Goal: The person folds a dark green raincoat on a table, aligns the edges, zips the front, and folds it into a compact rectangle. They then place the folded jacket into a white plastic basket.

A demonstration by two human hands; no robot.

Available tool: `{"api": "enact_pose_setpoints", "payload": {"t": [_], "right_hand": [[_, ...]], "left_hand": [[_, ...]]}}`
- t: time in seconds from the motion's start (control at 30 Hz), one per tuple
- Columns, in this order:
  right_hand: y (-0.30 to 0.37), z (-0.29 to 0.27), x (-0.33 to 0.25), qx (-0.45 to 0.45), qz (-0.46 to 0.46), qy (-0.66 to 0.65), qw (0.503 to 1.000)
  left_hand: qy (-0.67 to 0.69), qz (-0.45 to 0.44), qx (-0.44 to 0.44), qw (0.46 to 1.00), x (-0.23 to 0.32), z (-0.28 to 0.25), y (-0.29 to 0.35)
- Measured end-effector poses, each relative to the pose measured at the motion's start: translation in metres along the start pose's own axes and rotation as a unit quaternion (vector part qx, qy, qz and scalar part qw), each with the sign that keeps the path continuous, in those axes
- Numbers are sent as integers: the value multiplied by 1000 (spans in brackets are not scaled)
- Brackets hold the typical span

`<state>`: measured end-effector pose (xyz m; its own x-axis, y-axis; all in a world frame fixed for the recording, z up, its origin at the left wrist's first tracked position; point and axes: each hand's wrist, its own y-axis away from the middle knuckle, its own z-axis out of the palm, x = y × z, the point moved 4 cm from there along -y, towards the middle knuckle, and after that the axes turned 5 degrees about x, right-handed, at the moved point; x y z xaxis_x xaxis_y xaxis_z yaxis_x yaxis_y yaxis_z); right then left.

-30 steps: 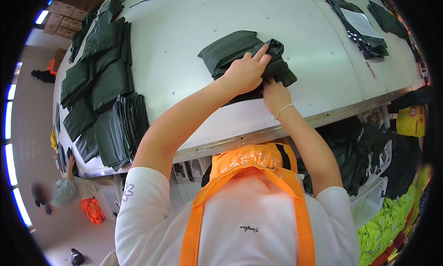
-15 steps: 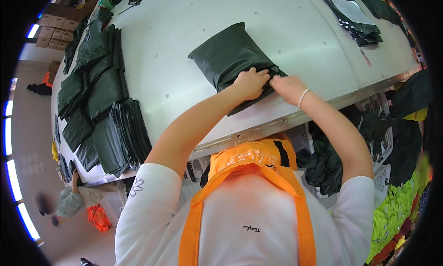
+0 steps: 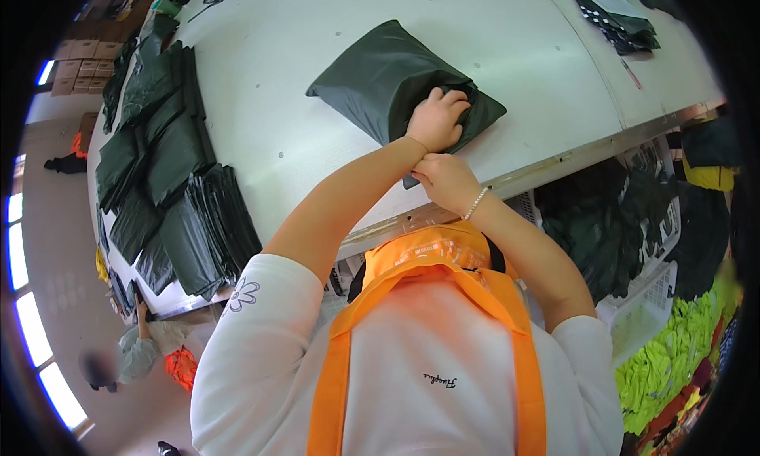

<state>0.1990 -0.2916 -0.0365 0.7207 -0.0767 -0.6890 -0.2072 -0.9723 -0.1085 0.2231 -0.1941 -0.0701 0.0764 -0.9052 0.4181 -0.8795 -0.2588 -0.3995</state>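
Observation:
A filled dark green-black plastic mailing bag [image 3: 372,80] lies on the pale table, bulging, with its loose open end toward me. My left hand [image 3: 438,122] rests on that end, its fingers bent over the folded plastic at the mouth. Just below it, close against the left wrist, my right hand [image 3: 447,181] is closed at the near corner of the bag's flap; the fingertips are partly hidden. A beaded bracelet is on the right wrist.
Overlapping stacks of dark bags [image 3: 178,163] cover the table's left side. More dark packages [image 3: 613,24] and a pen [image 3: 631,74] lie at the far right. Below the near edge [image 3: 554,159] are white crates [image 3: 645,313] and lime-green cloth [image 3: 673,361]. Another person [image 3: 138,353] is at the far left.
My right hand has moved left and nearer, from the flap's right side to beside my left wrist. The flap's right corner now lies spread out. My left hand has shifted slightly up the bag.

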Motion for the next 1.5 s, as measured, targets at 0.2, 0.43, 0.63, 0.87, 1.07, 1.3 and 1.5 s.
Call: {"api": "enact_pose_setpoints", "payload": {"t": [0.2, 0.43, 0.63, 0.87, 1.07, 1.3, 1.5], "right_hand": [[12, -47, 9, 35, 0, -9, 999], [40, -69, 43, -61, 32, 8, 998], [51, -73, 46, -82, -16, -7, 997], [78, -45, 23, -85, 36, -52, 994], [19, -43, 42, 183, 111, 136, 967], [-49, -41, 107, 90, 147, 252, 952], [-76, -23, 74, 97, 54, 157, 981]], "left_hand": [[100, 6, -215, 971, 21, -25, -26], [77, 236, -216, 944, 33, -18, 5], [-31, 50, -174, 983, 53, 14, 41], [221, -127, -128, 959, 45, -40, 91], [-53, -74, -39, 995, 37, -37, 49], [-80, -107, -73, 988, 18, -10, 41], [-69, -72, -127, 987, -3, -7, 32]]}}
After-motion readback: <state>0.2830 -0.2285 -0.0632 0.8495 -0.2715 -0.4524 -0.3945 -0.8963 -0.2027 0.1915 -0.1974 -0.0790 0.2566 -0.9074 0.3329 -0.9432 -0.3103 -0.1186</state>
